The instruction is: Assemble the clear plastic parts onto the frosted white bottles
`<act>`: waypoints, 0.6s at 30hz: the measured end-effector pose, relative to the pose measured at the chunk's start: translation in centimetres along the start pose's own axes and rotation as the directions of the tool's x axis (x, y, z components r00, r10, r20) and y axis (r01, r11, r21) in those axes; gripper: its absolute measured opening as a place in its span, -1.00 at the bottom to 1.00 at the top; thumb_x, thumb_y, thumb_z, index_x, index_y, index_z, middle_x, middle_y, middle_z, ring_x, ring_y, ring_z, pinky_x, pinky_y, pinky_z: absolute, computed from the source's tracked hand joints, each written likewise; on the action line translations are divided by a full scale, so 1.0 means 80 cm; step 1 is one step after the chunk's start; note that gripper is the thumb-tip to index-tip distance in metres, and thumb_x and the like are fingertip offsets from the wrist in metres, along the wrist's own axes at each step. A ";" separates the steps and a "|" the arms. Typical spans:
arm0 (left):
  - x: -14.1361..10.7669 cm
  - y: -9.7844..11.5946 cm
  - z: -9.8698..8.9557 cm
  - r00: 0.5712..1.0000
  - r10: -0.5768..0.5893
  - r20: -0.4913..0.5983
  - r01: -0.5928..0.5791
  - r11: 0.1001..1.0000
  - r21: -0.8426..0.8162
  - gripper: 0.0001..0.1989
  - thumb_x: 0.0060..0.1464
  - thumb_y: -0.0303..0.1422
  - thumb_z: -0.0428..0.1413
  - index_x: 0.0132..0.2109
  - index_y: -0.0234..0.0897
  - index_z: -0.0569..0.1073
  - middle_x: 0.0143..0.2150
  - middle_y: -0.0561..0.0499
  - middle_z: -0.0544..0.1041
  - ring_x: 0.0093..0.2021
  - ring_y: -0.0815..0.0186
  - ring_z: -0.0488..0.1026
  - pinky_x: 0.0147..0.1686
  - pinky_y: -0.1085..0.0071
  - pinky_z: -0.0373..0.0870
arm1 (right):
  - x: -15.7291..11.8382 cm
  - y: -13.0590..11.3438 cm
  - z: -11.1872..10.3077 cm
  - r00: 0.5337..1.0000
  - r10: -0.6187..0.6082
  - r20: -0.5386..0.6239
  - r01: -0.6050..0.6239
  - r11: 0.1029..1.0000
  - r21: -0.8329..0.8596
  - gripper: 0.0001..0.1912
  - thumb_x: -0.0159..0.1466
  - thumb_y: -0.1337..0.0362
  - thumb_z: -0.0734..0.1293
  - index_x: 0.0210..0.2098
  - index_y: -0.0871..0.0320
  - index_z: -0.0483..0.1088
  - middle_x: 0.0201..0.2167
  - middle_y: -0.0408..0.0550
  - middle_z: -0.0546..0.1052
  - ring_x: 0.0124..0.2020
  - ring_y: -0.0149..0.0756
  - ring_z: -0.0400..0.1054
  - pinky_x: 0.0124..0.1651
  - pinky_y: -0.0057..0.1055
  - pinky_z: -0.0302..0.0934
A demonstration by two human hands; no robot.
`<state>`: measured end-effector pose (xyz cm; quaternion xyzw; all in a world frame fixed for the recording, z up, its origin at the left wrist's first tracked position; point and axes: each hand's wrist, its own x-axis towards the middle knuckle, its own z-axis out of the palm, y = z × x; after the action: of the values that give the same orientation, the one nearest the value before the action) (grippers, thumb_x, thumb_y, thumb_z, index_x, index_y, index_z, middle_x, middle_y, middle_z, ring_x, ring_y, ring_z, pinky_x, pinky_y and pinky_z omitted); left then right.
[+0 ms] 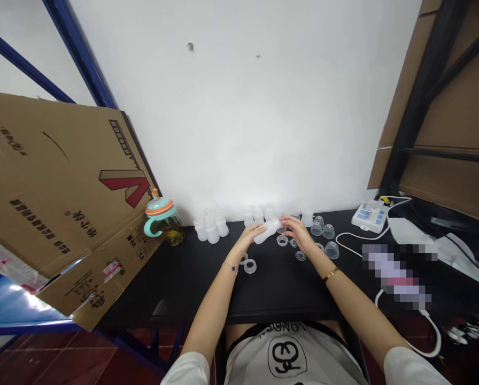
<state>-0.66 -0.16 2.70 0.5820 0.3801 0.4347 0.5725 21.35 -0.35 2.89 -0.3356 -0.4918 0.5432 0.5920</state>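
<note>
Head view, looking down over a black worktop (271, 289): a frosted plastic baby bottle (268, 232) lies almost level in the air above the middle of the far half, its long axis slanting from lower left to upper right, with the narrower neck end pointing right and toward the wall. The left hand (247, 236) wraps the wider end in a closed, full-fingered grip, while the right hand (295, 232) curves over the neck end in a narrow fingertip pinch. Both forearms reach in from the near edge. Just beyond and around the hands, translucent silicone rings (249, 266) lie flat, one beside the left wrist and others under and right of the bottle. Clear, thin-walled plastic domes (331, 249) cluster to the right, near the right hand. Along the far edge stands a row of frosted bottles (211, 227), most upright. A lidded sippy cup (162, 216) with teal handles and an orange collar sits at the far left corner, beside a tilted cardboard carton (63, 182). At the far right corner, a white control unit (370, 216) trails a white cable (355, 236). Bare black worktop spans the near half, between the forearms.
</note>
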 end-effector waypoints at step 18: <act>-0.004 0.007 0.004 1.000 -0.013 -0.007 0.014 0.999 0.030 -0.46 -0.02 -0.02 0.34 -0.04 -0.37 0.62 -0.26 -0.11 0.62 -0.31 0.25 0.50 -0.28 0.37 0.33 | 0.001 0.000 0.001 0.998 0.043 -0.046 -0.043 0.999 -0.004 -0.74 0.02 0.08 0.54 -0.41 0.09 0.52 -0.31 -0.09 0.58 -0.30 -0.28 0.46 -0.43 -0.48 0.34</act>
<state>-0.51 -0.56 3.26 0.5864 0.3927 0.4271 0.5652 21.27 -0.26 2.97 -0.3598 -0.4721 0.5469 0.5904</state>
